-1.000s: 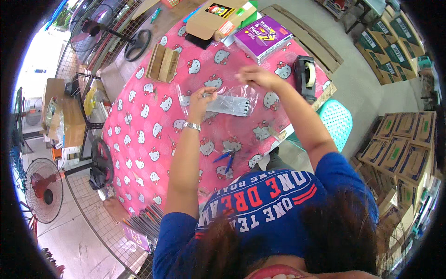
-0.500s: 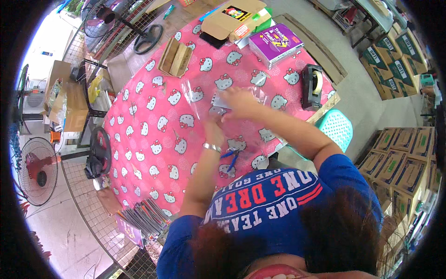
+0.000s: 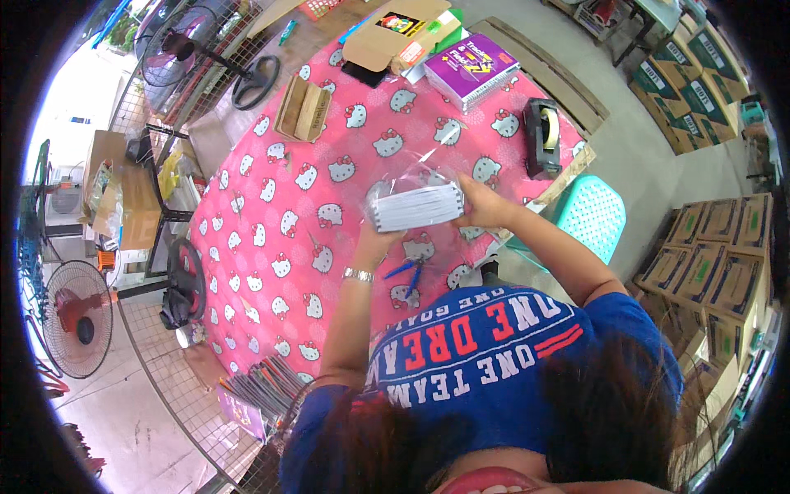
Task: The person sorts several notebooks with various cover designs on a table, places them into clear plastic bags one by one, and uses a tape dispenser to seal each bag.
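A white, layered block (image 3: 420, 207) with rows of dark marks along its two short ends, like a stack of small spiral notepads, is held up in front of me over the table. Clear plastic film (image 3: 411, 174), seemingly a bag, is around it and rises beyond it. My left hand (image 3: 380, 239) is closed on the block's left end from below, fingers partly hidden. On the opposite end, my right hand (image 3: 484, 202) grips with the thumb and fingers. Blue-handled pliers (image 3: 410, 272) lie on the pink cat-patterned tablecloth (image 3: 329, 216), nearest to my left hand.
Purple spiral books (image 3: 471, 69) and an open cardboard box (image 3: 395, 37) are at the far edge. A tape dispenser (image 3: 543, 138) stands at right, a wooden holder (image 3: 303, 109) far left. A turquoise stool (image 3: 591, 216), fans (image 3: 78, 317) and stacked cartons (image 3: 709, 276) surround the table.
My hands have moved apart to the block's two ends. The block, mostly covered by my right hand before, is now lifted and turned with its layered side showing.
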`<state>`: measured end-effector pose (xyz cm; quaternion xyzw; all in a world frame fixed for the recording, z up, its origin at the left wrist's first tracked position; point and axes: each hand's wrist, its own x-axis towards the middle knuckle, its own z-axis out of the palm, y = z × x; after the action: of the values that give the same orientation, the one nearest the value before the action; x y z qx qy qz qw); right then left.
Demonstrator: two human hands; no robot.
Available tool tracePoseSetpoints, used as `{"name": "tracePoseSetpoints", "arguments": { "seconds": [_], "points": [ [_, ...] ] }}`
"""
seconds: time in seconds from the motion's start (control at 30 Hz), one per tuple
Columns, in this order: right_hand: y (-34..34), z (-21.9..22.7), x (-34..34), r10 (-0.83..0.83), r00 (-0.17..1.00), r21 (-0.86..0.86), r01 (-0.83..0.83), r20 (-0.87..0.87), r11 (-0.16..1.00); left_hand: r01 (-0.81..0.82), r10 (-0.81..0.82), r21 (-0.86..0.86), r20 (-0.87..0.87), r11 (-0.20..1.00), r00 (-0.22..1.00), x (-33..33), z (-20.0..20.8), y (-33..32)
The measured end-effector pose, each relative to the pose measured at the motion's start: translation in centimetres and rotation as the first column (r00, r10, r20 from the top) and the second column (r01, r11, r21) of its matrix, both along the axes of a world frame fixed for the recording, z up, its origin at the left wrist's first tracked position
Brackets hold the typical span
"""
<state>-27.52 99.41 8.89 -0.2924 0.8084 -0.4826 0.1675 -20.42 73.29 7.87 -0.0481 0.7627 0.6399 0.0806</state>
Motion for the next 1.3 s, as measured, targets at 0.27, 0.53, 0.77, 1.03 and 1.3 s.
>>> {"name": "tracePoseSetpoints", "arguments": {
  "seconds": [0.27, 0.53, 0.77, 1.03, 1.3],
  "points": [
    [-1.0, 6.9, -1.0, -0.22, 0.957, -0.238, 0.173, -0.189, 0.956, -0.31, 0.297, -0.106, -0.125, 0.945, 0.947, -1.3, 3.9, 0.0],
    [1.5, 2.5, 1.0, -0.255, 0.951, -0.067, 0.27, 0.174, 0.961, -0.513, -0.027, -0.652, -0.633, 0.558, 0.774, 1.2, 6.7, 4.0],
    [0.5, 3.6, 0.7, -0.052, 0.966, -0.245, 0.116, 0.254, 0.963, -0.162, -0.18, -0.955, -0.209, 0.247, 0.961, -0.7, 9.6, 1.9],
    [1.1, 2.0, 0.4, -0.004, 0.996, -0.208, -0.015, -0.094, 0.978, -0.173, -0.319, -0.727, -0.486, 0.665, 0.814, 0.8, 10.6, -0.6],
    [-0.7, 1.6, -0.4, 0.13, 0.929, -0.172, -0.199, -0.347, 0.965, 0.298, -0.213, -0.473, 0.224, 0.829, 0.951, -11.7, 10.3, 0.3]
  ]
}}
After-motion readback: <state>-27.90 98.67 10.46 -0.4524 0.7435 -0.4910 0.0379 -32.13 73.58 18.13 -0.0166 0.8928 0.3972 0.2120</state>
